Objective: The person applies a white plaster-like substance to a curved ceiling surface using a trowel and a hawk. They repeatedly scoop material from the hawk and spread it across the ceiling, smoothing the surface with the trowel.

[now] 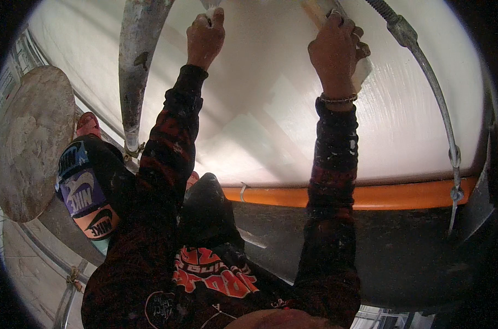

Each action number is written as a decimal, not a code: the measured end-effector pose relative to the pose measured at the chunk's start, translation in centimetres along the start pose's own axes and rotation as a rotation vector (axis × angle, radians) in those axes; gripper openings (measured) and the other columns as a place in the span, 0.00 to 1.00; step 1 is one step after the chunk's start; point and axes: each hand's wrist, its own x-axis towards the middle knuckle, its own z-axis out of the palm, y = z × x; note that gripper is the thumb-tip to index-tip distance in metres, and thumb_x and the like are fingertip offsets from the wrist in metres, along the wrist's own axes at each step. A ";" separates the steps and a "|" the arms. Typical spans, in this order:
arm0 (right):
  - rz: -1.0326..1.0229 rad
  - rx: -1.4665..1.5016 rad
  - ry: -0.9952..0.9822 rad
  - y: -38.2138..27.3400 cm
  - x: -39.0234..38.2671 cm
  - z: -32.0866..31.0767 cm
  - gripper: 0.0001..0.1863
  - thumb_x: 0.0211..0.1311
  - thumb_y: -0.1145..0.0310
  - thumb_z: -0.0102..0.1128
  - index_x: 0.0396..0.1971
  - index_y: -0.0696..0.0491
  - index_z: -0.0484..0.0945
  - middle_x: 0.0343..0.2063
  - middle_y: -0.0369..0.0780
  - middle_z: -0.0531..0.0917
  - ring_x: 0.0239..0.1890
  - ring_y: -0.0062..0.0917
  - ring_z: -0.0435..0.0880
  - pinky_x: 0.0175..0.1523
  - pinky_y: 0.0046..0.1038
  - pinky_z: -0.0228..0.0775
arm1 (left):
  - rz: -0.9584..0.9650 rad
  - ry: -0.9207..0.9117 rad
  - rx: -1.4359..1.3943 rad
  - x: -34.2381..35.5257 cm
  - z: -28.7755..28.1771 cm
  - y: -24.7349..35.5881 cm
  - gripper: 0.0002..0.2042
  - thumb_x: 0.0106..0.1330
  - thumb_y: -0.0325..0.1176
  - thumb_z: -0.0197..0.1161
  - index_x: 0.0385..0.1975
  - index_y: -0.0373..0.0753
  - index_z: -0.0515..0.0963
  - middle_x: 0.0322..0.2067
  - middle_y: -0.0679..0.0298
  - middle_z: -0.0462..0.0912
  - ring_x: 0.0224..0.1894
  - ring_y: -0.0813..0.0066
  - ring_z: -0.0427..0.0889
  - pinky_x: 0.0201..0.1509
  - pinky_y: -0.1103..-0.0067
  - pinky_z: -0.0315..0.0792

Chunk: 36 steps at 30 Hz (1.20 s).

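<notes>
My left hand point(205, 39) is raised at the top of the view against a broad white smooth surface point(249, 98). Its fingers are closed round a small whitish thing, mostly cut off by the upper edge, whose kind I cannot make out. Farther right, my right hand point(334, 54) grips a pale flat tool point(362, 74) lying against the same surface. Part of this tool shows beside the wrist; a light brown strip point(313, 12) beyond the knuckles may belong to it. Streaky marks run over the white surface to the right of this hand.
A grey metal pole point(138, 60) stands left of my left hand. A metal rod point(436, 93) hangs at the right. An orange tube point(276, 196) runs along the white surface's lower edge, above a dark platform point(408, 252). A round, stained board point(35, 142) is at the left.
</notes>
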 end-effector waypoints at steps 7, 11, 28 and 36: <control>-0.026 0.340 -0.536 -0.2 1.8 -5.6 0.24 0.58 0.68 0.50 0.55 0.61 0.68 0.51 0.54 0.73 0.55 0.48 0.73 0.55 0.53 0.65 | -0.350 -0.098 -0.252 0.0 -1.3 1.0 0.28 0.69 0.53 0.48 0.25 0.29 0.74 0.26 0.41 0.80 0.33 0.39 0.79 0.41 0.58 0.71; 0.009 0.901 -0.266 1.8 -1.2 -4.1 0.25 0.48 0.73 0.55 0.49 0.66 0.70 0.40 0.53 0.79 0.45 0.42 0.80 0.52 0.41 0.70 | -0.193 0.052 -0.171 0.1 -0.9 0.7 0.29 0.69 0.55 0.48 0.24 0.28 0.73 0.25 0.43 0.79 0.32 0.40 0.79 0.41 0.58 0.71; 0.355 2.077 -0.842 -8.5 -7.9 -13.7 0.22 0.48 0.68 0.61 0.42 0.64 0.70 0.33 0.43 0.76 0.38 0.29 0.78 0.45 0.30 0.72 | -0.231 -0.219 -0.241 -12.0 -0.6 -2.7 0.28 0.69 0.54 0.49 0.31 0.26 0.75 0.30 0.41 0.80 0.39 0.42 0.80 0.45 0.58 0.71; 0.543 1.911 -0.826 -3.7 -10.1 -16.1 0.22 0.46 0.72 0.60 0.44 0.64 0.70 0.32 0.43 0.76 0.34 0.30 0.79 0.41 0.32 0.74 | -0.403 -0.100 -0.138 -5.5 1.5 -4.1 0.29 0.69 0.54 0.48 0.33 0.25 0.74 0.33 0.40 0.80 0.41 0.42 0.79 0.47 0.58 0.70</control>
